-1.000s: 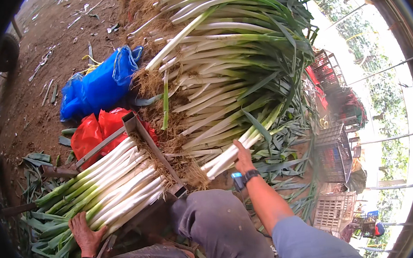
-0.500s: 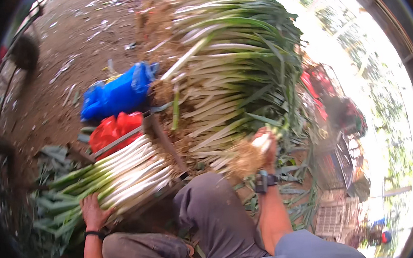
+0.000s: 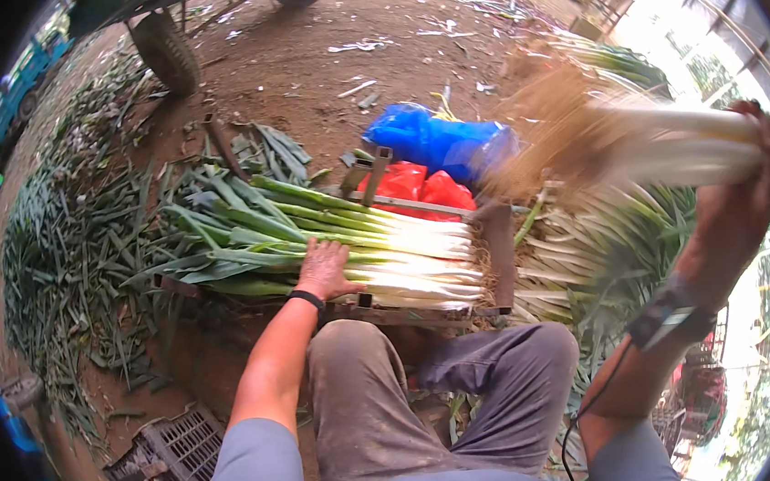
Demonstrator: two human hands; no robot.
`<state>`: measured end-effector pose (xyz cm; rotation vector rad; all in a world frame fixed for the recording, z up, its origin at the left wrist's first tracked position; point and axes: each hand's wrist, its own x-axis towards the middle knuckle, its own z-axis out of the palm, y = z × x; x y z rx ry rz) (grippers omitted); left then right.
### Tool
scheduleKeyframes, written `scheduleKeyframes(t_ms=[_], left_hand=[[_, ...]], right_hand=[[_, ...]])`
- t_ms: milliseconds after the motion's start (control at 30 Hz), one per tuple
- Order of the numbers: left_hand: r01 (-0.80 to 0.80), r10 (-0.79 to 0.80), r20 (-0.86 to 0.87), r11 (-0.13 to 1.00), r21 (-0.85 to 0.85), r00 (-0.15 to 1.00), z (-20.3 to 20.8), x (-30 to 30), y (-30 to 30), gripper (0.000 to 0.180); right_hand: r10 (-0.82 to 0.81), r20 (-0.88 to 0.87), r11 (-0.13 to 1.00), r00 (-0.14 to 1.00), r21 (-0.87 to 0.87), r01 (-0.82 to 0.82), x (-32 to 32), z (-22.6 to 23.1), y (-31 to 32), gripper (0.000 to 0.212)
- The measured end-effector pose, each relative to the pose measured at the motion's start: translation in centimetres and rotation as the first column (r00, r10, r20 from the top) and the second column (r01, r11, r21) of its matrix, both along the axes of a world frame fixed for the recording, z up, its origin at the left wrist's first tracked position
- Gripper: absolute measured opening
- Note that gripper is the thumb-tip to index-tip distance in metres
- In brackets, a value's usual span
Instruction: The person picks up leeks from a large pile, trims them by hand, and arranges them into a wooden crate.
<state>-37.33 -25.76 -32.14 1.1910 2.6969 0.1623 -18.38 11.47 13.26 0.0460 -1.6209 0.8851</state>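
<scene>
My left hand (image 3: 324,271) lies flat, fingers spread, on a neat bundle of leeks (image 3: 386,254), by the green part of the stalks. The bundle rests in a metal frame (image 3: 499,253), its white ends and roots against the right upright. Raised at the right, my right hand (image 3: 757,144) is wrapped round a few leeks (image 3: 683,146), whose shaggy roots point left and are smeared by motion. Beyond and below them a long pile of leeks (image 3: 579,256) lies on the ground, partly hidden by the raised ones and my right arm.
Behind the frame lie a blue plastic bag (image 3: 436,140) and a red plastic bag (image 3: 417,187). Cut leaves (image 3: 85,267) heap up at the left. A dark crate (image 3: 188,446) sits at the lower left. A wheeled cart (image 3: 167,53) stands at the far left.
My right hand has lifted its leeks up from beside the pile, toward the right. My left hand stays on the bundle. The view has swung left, bringing in the cart and leaf heap.
</scene>
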Motion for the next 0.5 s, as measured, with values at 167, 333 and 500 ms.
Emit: scheduleKeyframes(t_ms=[167, 333, 500], left_hand=[[-0.041, 0.041, -0.016, 0.999, 0.035, 0.999, -1.1, 0.1, -1.7, 0.098], [-0.025, 0.024, 0.028, 0.999, 0.039, 0.999, 0.0, 0.0, -0.4, 0.094], [-0.067, 0.054, 0.124, 0.993, 0.096, 0.991, -1.5, 0.0, -0.5, 0.101]], right_hand=[[0.165, 0.487, 0.981, 0.858, 0.008, -0.193, -8.7, -9.6, -14.0, 0.024], [-0.133, 0.682, 0.768, 0.719, 0.53, -0.36, -15.4, -28.6, -18.1, 0.054], [-0.244, 0.872, 0.762, 0.425, 0.443, -0.471, -14.1, -45.0, -15.8, 0.054]])
